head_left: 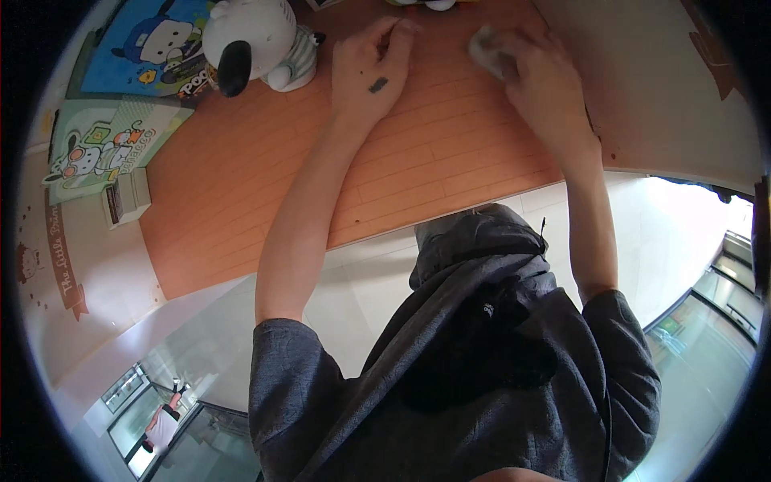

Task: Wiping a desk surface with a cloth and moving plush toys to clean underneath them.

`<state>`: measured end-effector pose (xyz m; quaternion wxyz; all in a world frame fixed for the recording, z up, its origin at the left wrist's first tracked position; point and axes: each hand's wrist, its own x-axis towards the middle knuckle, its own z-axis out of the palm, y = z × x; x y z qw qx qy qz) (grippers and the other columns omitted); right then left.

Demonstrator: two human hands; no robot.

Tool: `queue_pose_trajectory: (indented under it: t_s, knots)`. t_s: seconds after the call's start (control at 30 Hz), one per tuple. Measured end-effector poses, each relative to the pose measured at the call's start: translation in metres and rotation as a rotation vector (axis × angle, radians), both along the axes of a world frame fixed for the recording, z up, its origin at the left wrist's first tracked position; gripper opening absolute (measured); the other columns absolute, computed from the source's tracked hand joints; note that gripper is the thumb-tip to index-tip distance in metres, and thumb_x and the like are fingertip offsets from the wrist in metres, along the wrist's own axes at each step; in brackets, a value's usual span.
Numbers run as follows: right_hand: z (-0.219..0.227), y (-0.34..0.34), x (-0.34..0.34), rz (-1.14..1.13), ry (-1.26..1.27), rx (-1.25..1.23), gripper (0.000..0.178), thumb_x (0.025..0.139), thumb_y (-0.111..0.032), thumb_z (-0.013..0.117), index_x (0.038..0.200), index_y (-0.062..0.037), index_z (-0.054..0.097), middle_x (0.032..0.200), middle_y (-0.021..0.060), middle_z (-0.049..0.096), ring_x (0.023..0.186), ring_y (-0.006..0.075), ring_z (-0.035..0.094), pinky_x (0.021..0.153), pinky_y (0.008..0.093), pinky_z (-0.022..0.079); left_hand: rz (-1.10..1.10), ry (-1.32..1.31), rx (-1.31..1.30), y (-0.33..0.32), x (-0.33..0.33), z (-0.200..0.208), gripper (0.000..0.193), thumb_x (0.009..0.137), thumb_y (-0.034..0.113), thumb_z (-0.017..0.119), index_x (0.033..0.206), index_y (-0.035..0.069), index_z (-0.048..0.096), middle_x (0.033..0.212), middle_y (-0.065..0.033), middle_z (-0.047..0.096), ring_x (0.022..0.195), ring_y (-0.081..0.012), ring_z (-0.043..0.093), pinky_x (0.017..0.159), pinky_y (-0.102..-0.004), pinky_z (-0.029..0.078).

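Note:
My left hand (365, 72) rests over the wood-grain desk (434, 153), beside the white dog figurine (265, 36) with black ears. Its fingers are loosely curled in, with nothing seen between them, and a dark mark shows on its back. Farther right, by the side panel, my right hand (546, 80) is closed on a crumpled white tissue (485, 53). Motion blurs that hand's fingers and the tissue, which is pressed down at the desk surface; its exact material is hard to make out.
Left of the figurine stand a blue picture board (136, 60) and a green picture card (120, 145). A small white box (128, 197) sits at the desk's left edge. Pale panels (658, 104) wall both sides. Another person (163, 426) is far behind at lower left.

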<state>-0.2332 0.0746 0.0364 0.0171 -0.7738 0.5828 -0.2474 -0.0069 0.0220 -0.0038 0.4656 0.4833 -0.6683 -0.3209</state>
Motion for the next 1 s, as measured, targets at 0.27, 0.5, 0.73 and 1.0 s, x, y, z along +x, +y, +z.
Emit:
queue_pose_trajectory:
  t_s: [0.27, 0.5, 0.73, 1.0]
  knots:
    - [-0.009, 0.005, -0.010, 0.376, -0.068, 0.153, 0.018, 0.092, -0.002, 0.065, 0.100, -0.0135, 0.076, 0.115, 0.0016, 0.075, 0.116, 0.0292, 0.066, 0.100, 0.0400, 0.052, 0.013, -0.038, -0.085, -0.005, 0.001, -0.011, 0.023, 0.105, 0.021, 0.066, 0.106, 0.005, 0.083, 0.070, -0.0030, 0.071, 0.058, -0.0170, 0.051, 0.056, -0.0317, 0.042]
    - [-0.010, 0.012, 0.015, 0.043, 0.259, -0.139, 0.017, 0.091, -0.004, 0.065, 0.102, -0.0136, 0.074, 0.116, 0.0029, 0.075, 0.112, 0.0304, 0.066, 0.097, 0.0429, 0.054, -0.007, -0.014, -0.065, -0.004, 0.000, -0.010, 0.024, 0.105, 0.022, 0.066, 0.107, 0.005, 0.083, 0.072, -0.0045, 0.074, 0.057, -0.0197, 0.052, 0.057, -0.0339, 0.044]
    - [0.011, 0.010, 0.015, 0.174, -0.004, 0.228, 0.022, 0.091, -0.007, 0.063, 0.108, -0.0111, 0.077, 0.125, 0.0074, 0.076, 0.113, 0.0313, 0.067, 0.092, 0.0454, 0.056, 0.018, -0.056, -0.021, 0.013, 0.000, 0.012, 0.025, 0.105, 0.023, 0.066, 0.107, 0.005, 0.083, 0.073, -0.0050, 0.074, 0.057, -0.0200, 0.053, 0.058, -0.0336, 0.045]
    - [0.013, -0.020, 0.043, 0.321, 0.136, 0.119, 0.021, 0.090, -0.007, 0.066, 0.107, -0.0091, 0.079, 0.114, 0.0077, 0.077, 0.092, 0.0346, 0.070, 0.083, 0.0420, 0.055, 0.067, 0.008, -0.088, 0.012, 0.000, 0.013, 0.024, 0.106, 0.017, 0.065, 0.109, 0.001, 0.082, 0.079, -0.0067, 0.076, 0.064, -0.0179, 0.057, 0.063, -0.0316, 0.047]
